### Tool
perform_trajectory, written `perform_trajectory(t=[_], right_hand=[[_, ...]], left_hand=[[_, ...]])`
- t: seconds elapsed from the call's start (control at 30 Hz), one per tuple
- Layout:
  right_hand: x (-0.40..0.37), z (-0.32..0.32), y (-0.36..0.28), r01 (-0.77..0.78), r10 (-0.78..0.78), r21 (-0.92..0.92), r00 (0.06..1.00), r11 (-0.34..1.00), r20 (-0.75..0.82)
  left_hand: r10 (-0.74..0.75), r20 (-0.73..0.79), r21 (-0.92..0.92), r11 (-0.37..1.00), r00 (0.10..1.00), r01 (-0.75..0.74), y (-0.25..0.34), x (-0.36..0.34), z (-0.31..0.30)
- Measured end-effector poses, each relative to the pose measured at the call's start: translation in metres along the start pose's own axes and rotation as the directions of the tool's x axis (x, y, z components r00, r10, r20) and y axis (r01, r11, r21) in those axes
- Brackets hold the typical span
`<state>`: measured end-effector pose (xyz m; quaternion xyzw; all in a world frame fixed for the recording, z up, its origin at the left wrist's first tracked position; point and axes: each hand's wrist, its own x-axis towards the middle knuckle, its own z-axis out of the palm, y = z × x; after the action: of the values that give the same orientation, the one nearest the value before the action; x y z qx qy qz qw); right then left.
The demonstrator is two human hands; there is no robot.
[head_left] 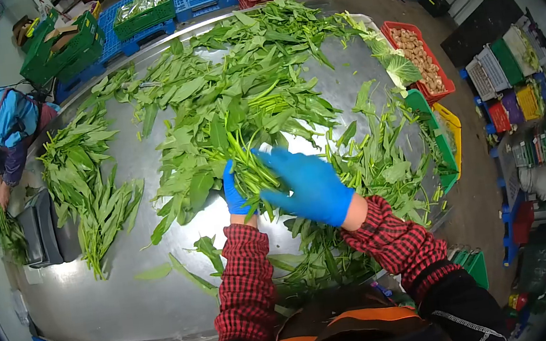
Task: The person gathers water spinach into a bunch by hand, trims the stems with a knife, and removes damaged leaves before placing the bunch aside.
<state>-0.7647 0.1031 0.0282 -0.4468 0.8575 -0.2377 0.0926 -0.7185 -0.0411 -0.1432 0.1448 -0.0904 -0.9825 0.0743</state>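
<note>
Leafy greens that look like water spinach lie in a wide heap [232, 72] across the metal table [132, 306]. My left hand [232, 191], in a blue glove, is closed around a bunch of these greens [251, 171], stems pointing up and to the right. On the bunch's right side is my right hand [313, 187], also gloved in blue and slightly blurred. Its fingers and thumb are spread apart near the stems, and whether they touch them is hard to tell. Loose greens [382, 163] lie to the right, and more lie under my right forearm.
At the left edge, a person in a blue top [10, 115] holds greens beside a dark grey bin [39, 229]. A separate pile of greens [92, 187] lies near them. Beyond the right edge stand a red crate of ginger-like roots [443, 75] and a green crate [450, 178].
</note>
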Motion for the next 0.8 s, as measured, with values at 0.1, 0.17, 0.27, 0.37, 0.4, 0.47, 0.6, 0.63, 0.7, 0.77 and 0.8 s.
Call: perform_trajectory(t=[0.1, 0.17, 0.27, 0.37, 0.4, 0.47, 0.6, 0.63, 0.7, 0.77, 0.8], right_hand=[[-0.003, 0.019, 0.027, -0.084, 0.055, -0.074, 0.944, 0.994, -0.326], [-0.009, 0.055, 0.044, -0.129, 0.189, 0.321, 0.968, 0.938, -0.164], [-0.041, 0.061, 0.007, -0.198, 0.003, 0.785, 0.970, 0.587, 0.243], [-0.089, 0.098, 0.000, -0.390, 0.035, 0.537, 0.831, 0.748, 0.556], [-0.109, 0.110, -0.001, -0.305, -0.093, 0.638, 0.854, 0.707, 0.511], [-0.139, 0.126, -0.006, -0.432, -0.127, 0.643, 0.761, 0.633, 0.636], [-0.195, 0.149, -0.014, -0.396, -0.073, 0.791, 0.874, 0.466, 0.481], [-0.192, 0.159, -0.002, -0.730, 0.067, 0.411, 0.527, 0.546, 0.847], [-0.217, 0.185, 0.006, -0.634, 0.082, 0.729, 0.766, 0.258, 0.638], [-0.218, 0.175, 0.014, -0.636, 0.062, 0.751, 0.769, 0.179, 0.637], [-0.214, 0.161, 0.020, -0.634, 0.065, 0.736, 0.767, 0.239, 0.639]], left_hand=[[-0.091, -0.010, 0.056, 0.994, 0.996, 0.092, 0.014, -0.016, 0.008], [-0.028, 0.021, 0.221, 0.975, 0.999, 0.023, 0.013, -0.040, 0.038], [0.054, -0.042, 0.367, 0.930, 0.998, -0.035, -0.003, -0.098, 0.029], [0.089, -0.308, 0.399, 0.916, 0.947, 0.043, -0.034, -0.168, 0.007], [0.063, -0.418, 0.374, 0.921, 0.906, 0.108, -0.047, -0.189, 0.010], [0.048, -0.508, 0.332, 0.932, 0.860, 0.144, -0.075, -0.220, -0.013], [0.066, -0.466, 0.376, 0.918, 0.882, 0.129, -0.102, -0.247, -0.032], [0.074, -0.419, 0.411, 0.904, 0.905, 0.117, -0.107, -0.243, -0.042], [-0.049, -0.432, 0.443, 0.858, 0.900, 0.259, -0.099, -0.239, -0.046], [-0.186, -0.452, 0.430, 0.812, 0.873, 0.396, -0.082, -0.240, -0.054], [-0.252, -0.407, 0.716, 0.508, 0.878, 0.478, -0.068, -0.248, -0.030]])
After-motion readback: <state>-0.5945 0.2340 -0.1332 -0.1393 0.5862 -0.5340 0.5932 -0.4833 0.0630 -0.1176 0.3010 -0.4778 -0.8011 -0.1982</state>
